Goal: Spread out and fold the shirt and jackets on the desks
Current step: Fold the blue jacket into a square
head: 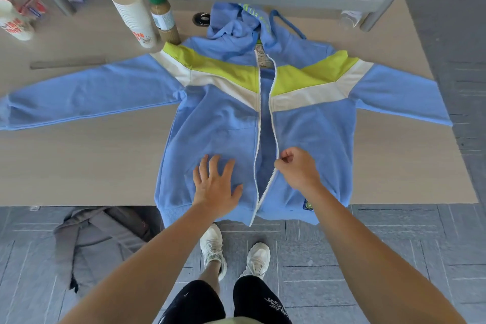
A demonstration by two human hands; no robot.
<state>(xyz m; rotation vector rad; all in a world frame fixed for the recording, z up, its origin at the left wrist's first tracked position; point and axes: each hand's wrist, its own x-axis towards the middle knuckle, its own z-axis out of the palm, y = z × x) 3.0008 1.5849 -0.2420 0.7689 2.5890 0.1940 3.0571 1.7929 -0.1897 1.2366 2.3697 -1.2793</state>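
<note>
A light blue hooded jacket (315,134) with lime and white chest stripes lies face up on the beige desk (86,160), sleeves stretched out to both sides and hood bunched at the far end. Its white zipper is undone, and the hem hangs a little over the near desk edge. My left hand (214,187) lies flat with spread fingers on the left front panel. My right hand (297,168) pinches the zipper edge of the right front panel.
A stack of paper cups (134,16) and a green-capped bottle (163,16) stand at the far left by the shoulder. A white bottle (14,22) stands further left. A grey garment (100,234) lies on the floor under the desk edge. A partition runs behind the desk.
</note>
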